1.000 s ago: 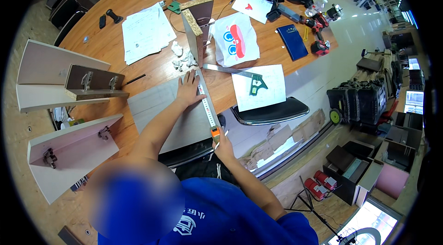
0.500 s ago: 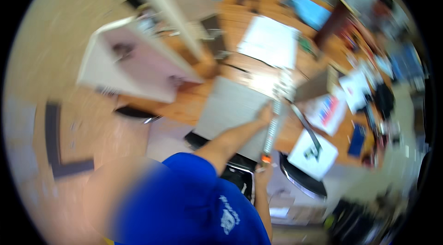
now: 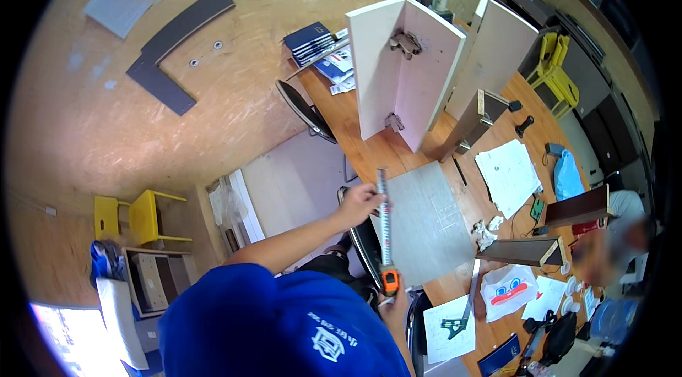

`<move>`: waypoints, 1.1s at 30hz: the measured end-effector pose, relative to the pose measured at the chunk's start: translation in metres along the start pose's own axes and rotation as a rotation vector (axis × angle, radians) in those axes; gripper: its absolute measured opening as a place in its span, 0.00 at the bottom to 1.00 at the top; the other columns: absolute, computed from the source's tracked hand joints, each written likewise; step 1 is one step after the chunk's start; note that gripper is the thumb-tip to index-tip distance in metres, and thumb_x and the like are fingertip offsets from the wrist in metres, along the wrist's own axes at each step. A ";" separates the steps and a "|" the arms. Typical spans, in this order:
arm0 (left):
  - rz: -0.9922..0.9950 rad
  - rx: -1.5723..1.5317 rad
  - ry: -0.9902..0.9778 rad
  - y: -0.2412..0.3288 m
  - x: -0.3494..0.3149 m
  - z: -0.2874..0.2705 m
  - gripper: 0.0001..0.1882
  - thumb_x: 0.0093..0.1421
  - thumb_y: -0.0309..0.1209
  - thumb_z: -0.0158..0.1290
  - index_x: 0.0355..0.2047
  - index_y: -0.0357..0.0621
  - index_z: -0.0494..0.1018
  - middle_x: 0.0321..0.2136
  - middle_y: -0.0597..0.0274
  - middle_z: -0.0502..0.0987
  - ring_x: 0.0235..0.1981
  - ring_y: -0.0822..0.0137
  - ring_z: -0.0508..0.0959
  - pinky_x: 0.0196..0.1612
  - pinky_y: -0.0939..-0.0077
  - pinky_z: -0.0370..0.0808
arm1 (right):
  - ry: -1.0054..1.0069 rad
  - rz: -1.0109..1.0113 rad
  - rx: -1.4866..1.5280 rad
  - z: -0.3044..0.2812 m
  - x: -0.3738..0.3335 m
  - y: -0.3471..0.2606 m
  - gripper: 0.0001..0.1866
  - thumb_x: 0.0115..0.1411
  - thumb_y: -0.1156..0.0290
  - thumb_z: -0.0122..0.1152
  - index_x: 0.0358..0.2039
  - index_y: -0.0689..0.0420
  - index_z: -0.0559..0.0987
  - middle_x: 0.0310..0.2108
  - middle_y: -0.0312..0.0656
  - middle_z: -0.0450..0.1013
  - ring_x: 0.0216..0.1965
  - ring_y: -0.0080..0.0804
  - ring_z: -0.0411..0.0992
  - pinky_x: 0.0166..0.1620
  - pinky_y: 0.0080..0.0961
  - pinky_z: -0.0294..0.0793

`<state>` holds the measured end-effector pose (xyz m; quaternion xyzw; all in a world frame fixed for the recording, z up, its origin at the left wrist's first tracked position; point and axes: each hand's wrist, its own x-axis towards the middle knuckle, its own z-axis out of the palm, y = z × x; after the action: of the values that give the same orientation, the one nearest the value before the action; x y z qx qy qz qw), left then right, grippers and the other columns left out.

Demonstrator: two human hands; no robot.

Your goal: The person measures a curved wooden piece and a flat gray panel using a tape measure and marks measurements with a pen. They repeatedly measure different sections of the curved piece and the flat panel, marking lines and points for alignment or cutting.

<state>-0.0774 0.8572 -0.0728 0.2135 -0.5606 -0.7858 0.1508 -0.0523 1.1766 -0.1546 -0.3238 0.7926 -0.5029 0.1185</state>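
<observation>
My left hand point(image 3: 360, 205) pinches the pulled-out blade point(image 3: 385, 231) of a tape measure near its far end. My right hand point(image 3: 395, 306) is closed around the orange tape measure case point(image 3: 390, 282), close to my body. A thin pale stick-like thing shows at the right fingers, too small to name. The blade runs nearly straight between my hands, along the near edge of a flat grey board point(image 3: 426, 224) on the wooden table. Whether the blade touches the board, I cannot tell.
Large white panels point(image 3: 380, 57) joined at an angle stand on the table point(image 3: 341, 118). Around the grey board are a combination square point(image 3: 462, 317), paper sheets point(image 3: 508, 175), crumpled tissue point(image 3: 485, 235) and brown boards point(image 3: 518, 250). A black chair point(image 3: 366, 246) is nearby. Another person point(image 3: 618, 242) sits far right.
My view has swung round and sharpened from blur. My left hand and the blade, earlier over the grey board, are now at its near edge. Both hands still hold the tape measure.
</observation>
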 end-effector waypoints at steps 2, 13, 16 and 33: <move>0.127 -0.067 0.082 0.039 -0.039 -0.017 0.07 0.71 0.28 0.55 0.37 0.37 0.71 0.37 0.51 0.84 0.38 0.65 0.85 0.42 0.72 0.83 | -0.090 -0.031 0.050 0.020 0.010 0.002 0.40 0.55 0.75 0.69 0.68 0.60 0.66 0.57 0.54 0.76 0.51 0.53 0.79 0.53 0.39 0.79; 0.493 0.161 0.524 0.158 -0.166 -0.133 0.07 0.70 0.24 0.54 0.33 0.37 0.70 0.32 0.50 0.83 0.35 0.64 0.86 0.38 0.70 0.84 | -0.366 -0.315 0.256 0.125 0.082 -0.103 0.33 0.58 0.77 0.71 0.63 0.60 0.70 0.45 0.47 0.81 0.44 0.36 0.82 0.48 0.29 0.79; 0.485 0.172 0.647 0.164 -0.189 -0.190 0.07 0.70 0.24 0.54 0.33 0.36 0.70 0.32 0.49 0.84 0.34 0.63 0.86 0.36 0.71 0.84 | -0.436 -0.261 0.301 0.176 0.085 -0.126 0.31 0.58 0.75 0.71 0.61 0.60 0.71 0.44 0.47 0.81 0.44 0.37 0.82 0.49 0.30 0.79; 0.407 0.288 0.815 0.246 -0.225 -0.423 0.06 0.70 0.24 0.55 0.34 0.35 0.72 0.32 0.50 0.84 0.32 0.69 0.84 0.33 0.77 0.83 | -0.753 -0.030 0.572 0.412 0.127 -0.246 0.29 0.59 0.71 0.75 0.59 0.60 0.72 0.46 0.44 0.81 0.48 0.33 0.80 0.55 0.30 0.77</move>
<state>0.3300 0.5388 0.0789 0.4086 -0.5896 -0.5069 0.4780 0.1589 0.7299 -0.1143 -0.4496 0.5193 -0.5502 0.4748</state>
